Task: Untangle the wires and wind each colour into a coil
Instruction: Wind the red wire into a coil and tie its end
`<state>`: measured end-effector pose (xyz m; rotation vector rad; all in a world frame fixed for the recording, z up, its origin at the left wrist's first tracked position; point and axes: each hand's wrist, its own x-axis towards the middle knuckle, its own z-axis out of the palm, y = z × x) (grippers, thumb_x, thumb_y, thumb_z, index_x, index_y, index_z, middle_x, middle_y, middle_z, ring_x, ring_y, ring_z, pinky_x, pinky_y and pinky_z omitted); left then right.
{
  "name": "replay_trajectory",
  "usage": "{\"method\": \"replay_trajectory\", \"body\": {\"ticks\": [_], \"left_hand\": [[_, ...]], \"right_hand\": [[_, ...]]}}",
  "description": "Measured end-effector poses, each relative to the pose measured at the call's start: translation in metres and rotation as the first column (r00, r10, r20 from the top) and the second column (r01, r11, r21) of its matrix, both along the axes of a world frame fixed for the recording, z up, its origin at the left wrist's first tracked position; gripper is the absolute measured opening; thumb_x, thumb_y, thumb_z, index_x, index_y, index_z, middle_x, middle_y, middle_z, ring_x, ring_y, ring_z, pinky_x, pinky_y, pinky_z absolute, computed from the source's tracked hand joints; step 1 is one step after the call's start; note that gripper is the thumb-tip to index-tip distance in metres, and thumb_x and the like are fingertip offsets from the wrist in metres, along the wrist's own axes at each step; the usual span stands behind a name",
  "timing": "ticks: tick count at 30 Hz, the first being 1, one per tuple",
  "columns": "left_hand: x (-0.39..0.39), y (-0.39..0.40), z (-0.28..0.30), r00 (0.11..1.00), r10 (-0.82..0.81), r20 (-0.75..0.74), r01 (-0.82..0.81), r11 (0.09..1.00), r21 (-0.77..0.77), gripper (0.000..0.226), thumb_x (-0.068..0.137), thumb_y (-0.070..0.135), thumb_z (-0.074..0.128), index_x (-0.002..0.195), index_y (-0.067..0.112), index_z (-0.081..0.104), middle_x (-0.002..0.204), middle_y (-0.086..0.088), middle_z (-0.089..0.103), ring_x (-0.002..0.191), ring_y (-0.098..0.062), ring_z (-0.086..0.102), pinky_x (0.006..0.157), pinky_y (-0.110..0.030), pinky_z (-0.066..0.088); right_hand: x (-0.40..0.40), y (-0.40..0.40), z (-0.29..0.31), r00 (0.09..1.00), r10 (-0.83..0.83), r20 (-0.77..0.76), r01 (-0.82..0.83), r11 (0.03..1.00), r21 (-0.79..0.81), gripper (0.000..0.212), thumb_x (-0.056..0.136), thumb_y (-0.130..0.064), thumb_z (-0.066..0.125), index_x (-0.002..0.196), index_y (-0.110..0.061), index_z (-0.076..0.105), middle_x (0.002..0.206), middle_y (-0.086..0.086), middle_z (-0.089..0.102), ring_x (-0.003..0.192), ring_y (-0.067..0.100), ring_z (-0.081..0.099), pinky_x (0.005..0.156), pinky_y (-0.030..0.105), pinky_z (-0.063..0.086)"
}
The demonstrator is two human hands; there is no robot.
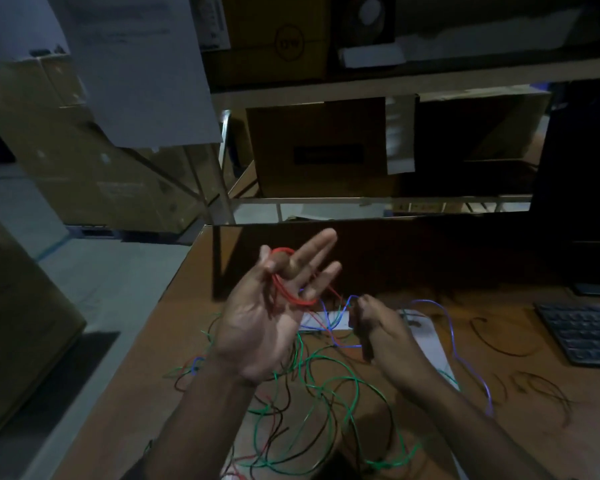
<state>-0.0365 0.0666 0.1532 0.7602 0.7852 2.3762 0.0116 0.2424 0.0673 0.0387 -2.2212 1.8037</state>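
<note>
My left hand is raised palm up over the desk, with red wire looped in several turns round its thumb and a bent finger; the other fingers are stretched out. My right hand is lower and to the right, fingers curled, pinching a wire near where red and blue strands meet; which colour it holds I cannot tell. A tangle of green wire, black wire and blue wire lies spread on the wooden desk below both hands.
A white sheet of paper lies under the wires at centre right. A dark keyboard sits at the right edge, below a monitor. Cardboard boxes fill the shelves behind. The desk's left edge drops to the floor.
</note>
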Motion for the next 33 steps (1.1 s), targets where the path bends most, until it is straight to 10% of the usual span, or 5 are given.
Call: {"method": "replay_trajectory", "body": {"ticks": [8, 13, 17, 23, 33], "left_hand": [[-0.017, 0.003, -0.015, 0.884, 0.289, -0.368, -0.412, 0.853, -0.321, 0.035, 0.107, 0.028, 0.035, 0.081, 0.020, 0.058, 0.156, -0.001, 0.050, 0.154, -0.004, 0.021, 0.128, -0.040, 0.007], [-0.017, 0.010, -0.045, 0.797, 0.185, -0.574, -0.544, 0.633, -0.551, 0.035, 0.108, 0.036, 0.035, 0.089, 0.024, 0.062, 0.134, 0.011, 0.069, 0.148, -0.003, 0.036, 0.122, -0.041, 0.025], [-0.006, 0.011, -0.049, 0.776, 0.136, -0.616, -0.571, 0.565, -0.595, 0.039, 0.109, 0.044, 0.034, 0.091, 0.024, 0.064, 0.073, 0.000, 0.068, 0.078, -0.011, 0.066, 0.079, -0.034, 0.050], [0.007, 0.012, -0.030, 0.946, 0.152, -0.287, -0.290, 0.791, -0.538, 0.037, 0.109, 0.028, 0.034, 0.079, 0.011, 0.047, 0.045, 0.003, 0.031, 0.036, -0.003, 0.029, 0.049, -0.020, 0.048], [-0.001, -0.011, -0.007, 0.972, -0.170, 0.165, 0.159, 0.984, 0.076, 0.046, 0.113, 0.034, 0.024, 0.110, 0.006, 0.060, 0.051, 0.003, 0.052, 0.031, -0.005, 0.045, 0.045, -0.016, 0.040]], "right_hand": [[0.029, -0.007, -0.014, 0.998, 0.058, 0.022, -0.058, 0.743, 0.666, 0.041, 0.095, -0.064, 0.023, 0.095, -0.029, 0.045, 0.078, -0.007, 0.059, 0.077, 0.019, 0.059, 0.071, 0.046, 0.047], [0.028, -0.008, 0.024, 0.977, 0.007, -0.214, 0.106, 0.852, 0.512, 0.016, 0.101, -0.046, 0.046, 0.092, -0.035, 0.054, 0.072, -0.022, 0.055, 0.067, 0.001, 0.054, 0.062, 0.030, 0.046], [0.019, -0.006, 0.050, 0.956, -0.036, -0.290, 0.163, 0.888, 0.429, 0.012, 0.099, -0.035, 0.055, 0.095, -0.028, 0.064, 0.081, -0.014, 0.066, 0.077, 0.006, 0.063, 0.066, 0.029, 0.049], [-0.005, -0.003, 0.057, 0.943, -0.113, -0.314, 0.181, 0.963, 0.198, 0.025, 0.093, -0.040, 0.064, 0.082, -0.019, 0.059, 0.063, -0.005, 0.050, 0.056, 0.009, 0.042, 0.054, 0.032, 0.038], [-0.017, -0.025, 0.002, 0.999, 0.036, 0.027, -0.035, 0.998, -0.049, 0.063, 0.088, -0.079, 0.037, 0.072, -0.019, 0.045, 0.061, -0.008, 0.037, 0.055, 0.014, 0.040, 0.056, 0.037, 0.043]]}}
